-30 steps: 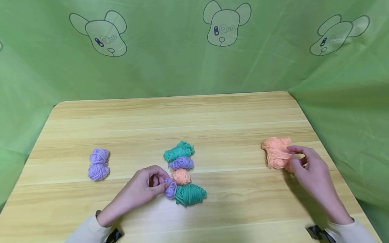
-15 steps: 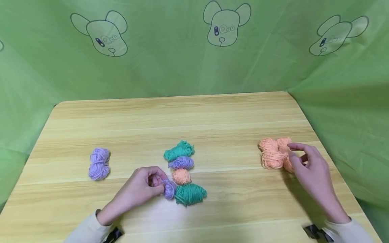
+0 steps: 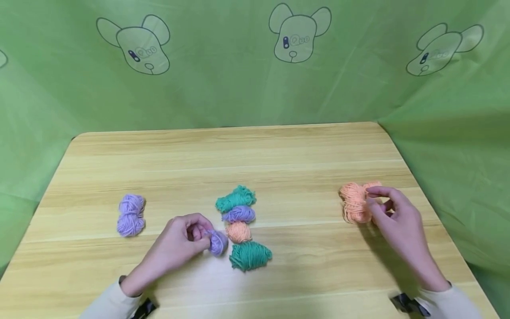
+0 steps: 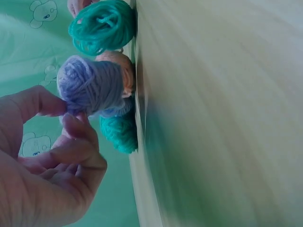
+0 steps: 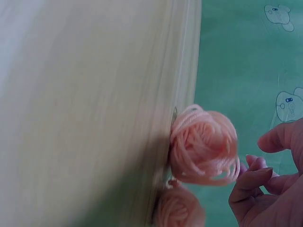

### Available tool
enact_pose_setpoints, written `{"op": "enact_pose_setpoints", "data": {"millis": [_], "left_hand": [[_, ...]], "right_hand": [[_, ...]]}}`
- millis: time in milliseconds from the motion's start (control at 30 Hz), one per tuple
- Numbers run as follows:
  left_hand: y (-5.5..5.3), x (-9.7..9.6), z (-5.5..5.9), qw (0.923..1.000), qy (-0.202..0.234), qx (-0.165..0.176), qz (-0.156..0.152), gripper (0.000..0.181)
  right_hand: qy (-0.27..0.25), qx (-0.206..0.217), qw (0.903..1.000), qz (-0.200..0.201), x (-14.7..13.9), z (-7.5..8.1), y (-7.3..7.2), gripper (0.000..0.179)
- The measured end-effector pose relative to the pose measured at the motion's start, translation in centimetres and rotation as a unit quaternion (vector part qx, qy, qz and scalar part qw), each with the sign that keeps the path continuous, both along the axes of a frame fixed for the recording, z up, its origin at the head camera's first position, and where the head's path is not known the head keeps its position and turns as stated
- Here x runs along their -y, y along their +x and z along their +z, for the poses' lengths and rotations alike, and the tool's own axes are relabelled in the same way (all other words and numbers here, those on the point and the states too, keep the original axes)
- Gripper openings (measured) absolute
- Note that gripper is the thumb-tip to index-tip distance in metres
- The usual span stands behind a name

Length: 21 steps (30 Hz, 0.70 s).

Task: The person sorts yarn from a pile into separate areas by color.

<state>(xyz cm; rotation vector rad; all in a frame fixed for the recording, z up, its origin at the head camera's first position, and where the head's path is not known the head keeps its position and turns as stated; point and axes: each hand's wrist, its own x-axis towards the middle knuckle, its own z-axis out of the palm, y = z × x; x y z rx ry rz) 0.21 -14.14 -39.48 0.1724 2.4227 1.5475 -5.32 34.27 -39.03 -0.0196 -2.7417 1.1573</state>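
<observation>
In the head view my left hand (image 3: 175, 241) pinches a small purple yarn ball (image 3: 218, 243) between thumb and fingertips, just left of a column of yarn. The left wrist view shows the purple ball (image 4: 90, 85) held by its near end. That column has a teal skein (image 3: 236, 199), a purple skein (image 3: 238, 214), a peach ball (image 3: 238, 232) and a green skein (image 3: 250, 256). My right hand (image 3: 398, 221) hovers at the peach skeins (image 3: 353, 203) on the right, partly hiding them. In the right wrist view its thumb and fingers stand apart beside a peach skein (image 5: 204, 146), gripping nothing.
Two purple skeins (image 3: 131, 215) lie side by side, touching, on the left part of the wooden table (image 3: 191, 164). A green cloth (image 3: 223, 93) with printed bear heads hangs behind the table and at its sides.
My left hand has drawn the purple ball leftward, away from the green skein. One peach skein has shifted left, apart from the others; my right hand has since moved left over them.
</observation>
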Motion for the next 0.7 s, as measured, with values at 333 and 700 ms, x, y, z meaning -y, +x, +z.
{"op": "enact_pose_setpoints", "data": {"millis": [333, 700], "left_hand": [[0.0, 0.9, 0.0, 0.9983, -0.022, -0.007, 0.053, 0.016], [-0.3, 1.9, 0.1, 0.9924, -0.053, -0.038, 0.104, 0.016]], "right_hand": [[0.0, -0.02, 0.9987, 0.046, 2.3, -0.1, -0.4, 0.02], [0.001, -0.009, 0.9931, 0.117, 4.9, -0.2, -0.9, 0.015]]}}
